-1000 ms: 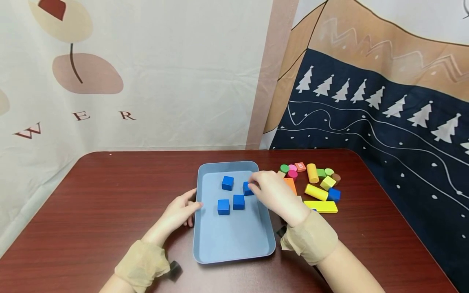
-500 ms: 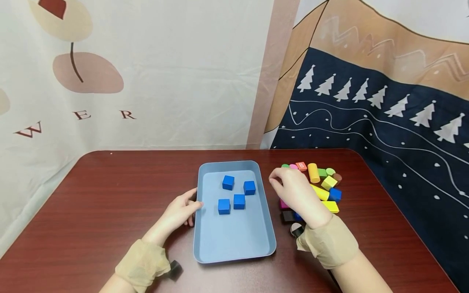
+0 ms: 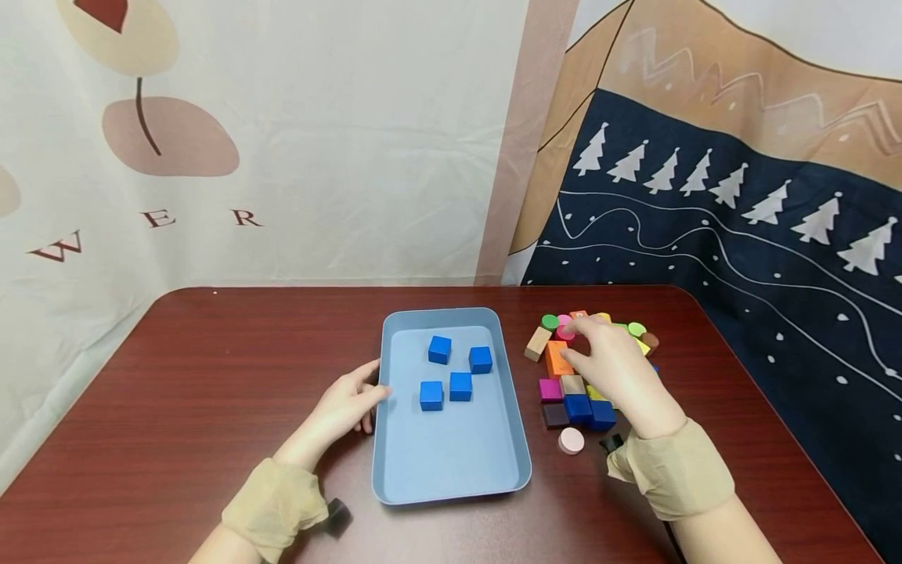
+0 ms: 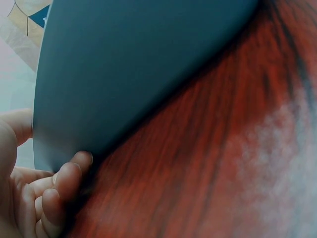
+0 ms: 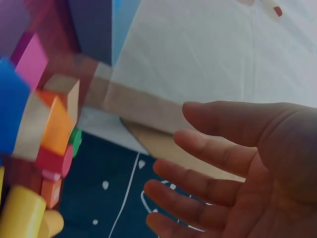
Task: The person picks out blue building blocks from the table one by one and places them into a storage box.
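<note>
In the head view, four-sided blue tray (image 3: 451,462) lies on the table, with several blue cubes (image 3: 460,386) inside, spread over its upper half. My left hand (image 3: 348,403) grips the tray's left side, the thumb over the rim and the fingers against the outer wall; the left wrist view shows these fingers (image 4: 69,178) curled at the wall's lower edge. Over the pile of coloured blocks to the right of the tray hovers my right hand (image 3: 616,364), nothing in it. Its fingers (image 5: 198,178) are spread and relaxed in the right wrist view. It hides part of the pile.
Around the right hand lie an orange block (image 3: 559,359), a tan block (image 3: 538,343), a magenta block (image 3: 551,390), a black block (image 3: 555,416), two blue blocks (image 3: 578,409) and a pale pink disc (image 3: 571,441). Printed cloths (image 3: 705,235) hang behind the table (image 3: 232,376).
My right hand has let go of a blue cube in the tray and moved right over the block pile, its fingers opening. The left hand has stayed at the tray's side.
</note>
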The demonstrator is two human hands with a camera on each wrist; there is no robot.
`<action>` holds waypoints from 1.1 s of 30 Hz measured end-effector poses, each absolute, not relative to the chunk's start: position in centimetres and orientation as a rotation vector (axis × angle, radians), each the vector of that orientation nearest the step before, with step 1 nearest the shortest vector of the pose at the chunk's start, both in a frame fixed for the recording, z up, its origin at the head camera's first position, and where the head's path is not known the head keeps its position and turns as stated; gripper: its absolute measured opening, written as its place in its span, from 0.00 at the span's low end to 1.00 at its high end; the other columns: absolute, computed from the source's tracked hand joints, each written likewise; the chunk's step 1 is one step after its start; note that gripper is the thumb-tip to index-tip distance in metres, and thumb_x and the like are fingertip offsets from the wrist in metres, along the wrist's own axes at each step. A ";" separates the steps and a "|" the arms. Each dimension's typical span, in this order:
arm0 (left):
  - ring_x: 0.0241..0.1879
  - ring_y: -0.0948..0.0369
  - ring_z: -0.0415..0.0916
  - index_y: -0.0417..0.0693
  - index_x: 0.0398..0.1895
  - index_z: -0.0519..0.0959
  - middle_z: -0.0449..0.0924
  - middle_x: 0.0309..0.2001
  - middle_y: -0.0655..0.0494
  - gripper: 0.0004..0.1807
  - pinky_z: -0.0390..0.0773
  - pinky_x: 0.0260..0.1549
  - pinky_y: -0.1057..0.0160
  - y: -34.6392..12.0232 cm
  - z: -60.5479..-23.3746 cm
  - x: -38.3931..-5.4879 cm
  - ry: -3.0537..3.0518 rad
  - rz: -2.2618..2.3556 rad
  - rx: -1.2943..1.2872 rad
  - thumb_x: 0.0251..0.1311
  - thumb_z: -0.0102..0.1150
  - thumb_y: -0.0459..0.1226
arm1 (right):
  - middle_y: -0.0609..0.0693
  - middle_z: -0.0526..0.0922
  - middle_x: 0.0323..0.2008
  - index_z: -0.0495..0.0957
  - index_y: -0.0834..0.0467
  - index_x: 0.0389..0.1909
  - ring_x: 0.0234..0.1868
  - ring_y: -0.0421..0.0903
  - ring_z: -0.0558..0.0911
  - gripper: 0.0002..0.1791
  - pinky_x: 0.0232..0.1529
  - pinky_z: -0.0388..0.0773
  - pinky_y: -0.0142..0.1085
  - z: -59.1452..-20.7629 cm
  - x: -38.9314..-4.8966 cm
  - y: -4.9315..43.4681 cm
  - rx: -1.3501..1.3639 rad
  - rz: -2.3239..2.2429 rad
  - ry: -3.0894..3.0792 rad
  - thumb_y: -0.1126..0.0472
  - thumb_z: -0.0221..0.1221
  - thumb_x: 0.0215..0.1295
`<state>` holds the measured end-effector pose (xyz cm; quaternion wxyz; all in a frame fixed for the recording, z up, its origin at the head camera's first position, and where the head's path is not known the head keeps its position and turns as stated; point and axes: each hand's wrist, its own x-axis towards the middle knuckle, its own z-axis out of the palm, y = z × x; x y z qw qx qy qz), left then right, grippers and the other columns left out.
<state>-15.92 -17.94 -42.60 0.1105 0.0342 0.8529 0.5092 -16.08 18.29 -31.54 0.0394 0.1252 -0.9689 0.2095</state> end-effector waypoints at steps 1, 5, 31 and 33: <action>0.11 0.53 0.72 0.38 0.70 0.59 0.75 0.16 0.52 0.35 0.73 0.13 0.59 -17.9 -42.6 -15.9 2.506 1.497 0.101 0.61 0.57 0.38 | 0.63 0.79 0.47 0.77 0.67 0.50 0.41 0.58 0.78 0.17 0.43 0.78 0.51 -31.6 -16.0 18.6 0.370 0.641 -2.975 0.66 0.63 0.60; 0.11 0.53 0.72 0.38 0.71 0.59 0.75 0.17 0.51 0.35 0.73 0.13 0.59 -18.0 -42.6 -15.9 2.502 1.501 0.093 0.61 0.58 0.39 | 0.66 0.75 0.51 0.76 0.67 0.52 0.44 0.61 0.76 0.20 0.47 0.72 0.59 -31.7 -16.0 19.7 0.314 0.634 -3.006 0.66 0.64 0.58; 0.11 0.53 0.72 0.39 0.71 0.59 0.76 0.18 0.52 0.35 0.73 0.14 0.59 -18.0 -42.6 -15.9 2.492 1.503 0.088 0.61 0.58 0.39 | 0.74 0.69 0.49 0.67 0.74 0.56 0.44 0.68 0.67 0.32 0.42 0.69 0.58 -34.4 -16.3 27.4 0.030 0.604 -3.166 0.63 0.65 0.53; 0.11 0.53 0.72 0.39 0.71 0.59 0.76 0.18 0.52 0.35 0.73 0.14 0.59 -18.0 -42.6 -15.9 2.494 1.499 0.084 0.61 0.58 0.39 | 0.75 0.68 0.49 0.66 0.74 0.56 0.45 0.70 0.66 0.32 0.44 0.68 0.60 -34.7 -16.5 27.6 0.005 0.615 -3.179 0.63 0.65 0.53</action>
